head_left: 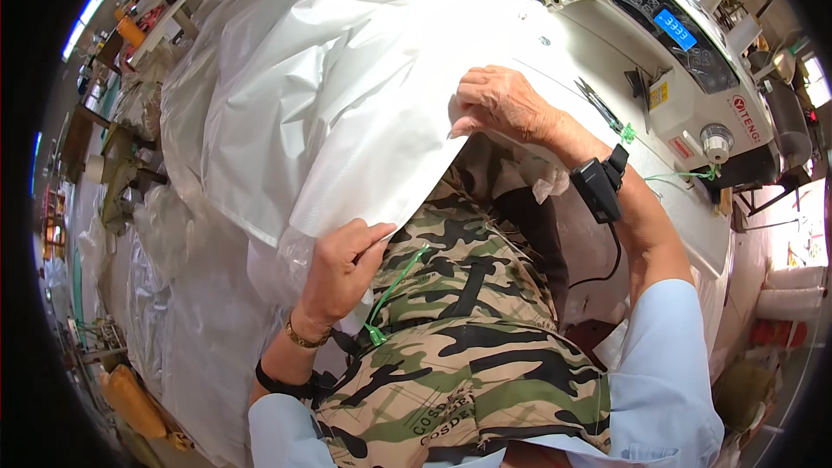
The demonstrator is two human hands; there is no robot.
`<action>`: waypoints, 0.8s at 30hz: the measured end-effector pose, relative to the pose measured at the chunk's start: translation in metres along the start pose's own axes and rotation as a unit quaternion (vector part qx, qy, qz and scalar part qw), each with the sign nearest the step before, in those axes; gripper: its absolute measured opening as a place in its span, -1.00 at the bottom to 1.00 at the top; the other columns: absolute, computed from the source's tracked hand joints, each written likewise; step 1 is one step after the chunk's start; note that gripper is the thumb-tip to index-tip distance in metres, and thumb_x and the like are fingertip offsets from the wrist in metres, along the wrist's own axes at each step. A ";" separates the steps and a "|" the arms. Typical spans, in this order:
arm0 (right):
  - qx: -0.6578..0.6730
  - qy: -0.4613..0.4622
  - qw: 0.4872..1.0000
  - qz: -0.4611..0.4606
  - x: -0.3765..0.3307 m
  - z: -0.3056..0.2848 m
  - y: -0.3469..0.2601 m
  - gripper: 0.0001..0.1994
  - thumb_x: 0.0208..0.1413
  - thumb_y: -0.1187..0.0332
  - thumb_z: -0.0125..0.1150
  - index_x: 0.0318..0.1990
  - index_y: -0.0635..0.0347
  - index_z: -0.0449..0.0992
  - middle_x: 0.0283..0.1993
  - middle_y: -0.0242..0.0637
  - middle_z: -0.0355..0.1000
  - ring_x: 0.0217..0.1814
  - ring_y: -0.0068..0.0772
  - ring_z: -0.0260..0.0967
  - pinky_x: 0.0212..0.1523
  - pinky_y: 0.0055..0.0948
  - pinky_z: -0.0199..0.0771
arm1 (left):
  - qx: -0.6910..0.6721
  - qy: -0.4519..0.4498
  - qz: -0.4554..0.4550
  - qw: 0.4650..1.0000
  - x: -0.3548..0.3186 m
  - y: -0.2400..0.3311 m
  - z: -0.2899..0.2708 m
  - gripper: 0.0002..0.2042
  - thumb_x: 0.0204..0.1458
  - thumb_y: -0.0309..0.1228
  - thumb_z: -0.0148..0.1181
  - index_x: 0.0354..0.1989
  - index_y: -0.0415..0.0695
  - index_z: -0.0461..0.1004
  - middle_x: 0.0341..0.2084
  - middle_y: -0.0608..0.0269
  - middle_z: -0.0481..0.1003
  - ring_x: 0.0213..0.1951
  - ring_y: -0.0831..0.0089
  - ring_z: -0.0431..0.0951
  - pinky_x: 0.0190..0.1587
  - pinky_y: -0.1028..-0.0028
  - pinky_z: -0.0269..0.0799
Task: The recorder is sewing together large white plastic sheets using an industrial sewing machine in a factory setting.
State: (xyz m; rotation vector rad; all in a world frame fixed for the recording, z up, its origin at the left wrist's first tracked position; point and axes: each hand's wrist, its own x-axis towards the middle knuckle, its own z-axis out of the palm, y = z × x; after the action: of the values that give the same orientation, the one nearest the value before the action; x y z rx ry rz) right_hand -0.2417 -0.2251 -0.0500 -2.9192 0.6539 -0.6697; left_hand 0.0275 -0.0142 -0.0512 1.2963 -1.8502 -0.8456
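Sheeting (355, 152), white and faintly glossy, is stretching between a person's two bare hands, its near edge running slantwise from one to the other. The left hand (340, 270) is grasping the lower end of that edge, thumb and forefinger closing on it just above a camouflage apron (485, 355). The right hand (501, 104) is pinching the same edge farther up and to the right, fingers curling over the material and thumb pressing along the border. The bulk of the sheeting is lying beyond and to the left of the hands, spreading in broad folds across the white surface (663, 221) and hanging down on the left side. A sewing machine (693, 69) with a lit blue display is standing to the right of the sheeting, well apart from the left hand. Dark-bladed snips (598, 102) are resting on the surface between the right hand and the machine. A gold-coloured watch (308, 335) is circling the left wrist; a black device (596, 191) is sitting strapped at the right.
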 end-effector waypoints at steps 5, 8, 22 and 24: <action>0.016 0.022 1.000 0.011 -0.001 -0.004 0.028 -0.53 -0.21 -0.03 0.43 -0.38 0.13 0.39 -0.40 -0.34 0.37 -0.32 -0.23 0.39 -0.27 -0.30 0.43 | 0.033 -0.021 0.034 0.999 -0.001 -0.006 0.006 -0.79 0.02 -0.65 0.15 -0.16 -0.30 0.57 -0.61 0.08 0.32 -0.60 0.23 0.35 -0.51 0.38 0.24; 0.021 0.001 0.999 0.049 -0.005 -0.009 0.047 -0.49 -0.18 -0.11 0.39 -0.34 0.14 0.39 -0.36 -0.32 0.38 -0.23 -0.20 0.40 -0.18 -0.25 0.43 | 0.127 -0.043 0.097 0.986 -0.003 -0.004 0.017 -0.69 -0.03 -0.64 0.15 -0.05 -0.31 0.51 -0.51 0.05 0.36 -0.55 0.10 0.41 -0.47 0.25 0.35; -0.135 0.060 0.951 0.272 -0.027 0.006 0.022 -0.27 0.13 -0.32 0.00 -0.06 0.33 0.49 0.11 0.11 0.41 0.23 0.00 0.32 0.26 -0.07 0.25 | 0.208 -0.137 0.149 0.957 0.018 -0.009 0.033 -0.80 -0.04 -0.52 0.18 -0.20 -0.16 0.52 -0.52 0.14 0.34 -0.56 0.13 0.44 -0.52 0.27 0.37; -0.109 0.056 0.952 0.282 -0.027 0.005 0.024 -0.24 0.13 -0.32 0.01 0.02 0.35 0.47 0.22 0.14 0.35 0.34 0.03 0.22 0.32 -0.05 0.13 | 0.205 -0.132 0.161 0.956 0.024 -0.011 0.032 -0.82 -0.03 -0.52 0.18 -0.21 -0.16 0.51 -0.52 0.14 0.34 -0.55 0.13 0.44 -0.51 0.26 0.37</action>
State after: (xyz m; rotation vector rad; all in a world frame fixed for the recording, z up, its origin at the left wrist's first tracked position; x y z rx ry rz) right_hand -0.2705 -0.2361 -0.0695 -2.6617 1.5803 -0.7213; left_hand 0.0005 -0.0367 -0.0729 1.1053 -2.4661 -0.4921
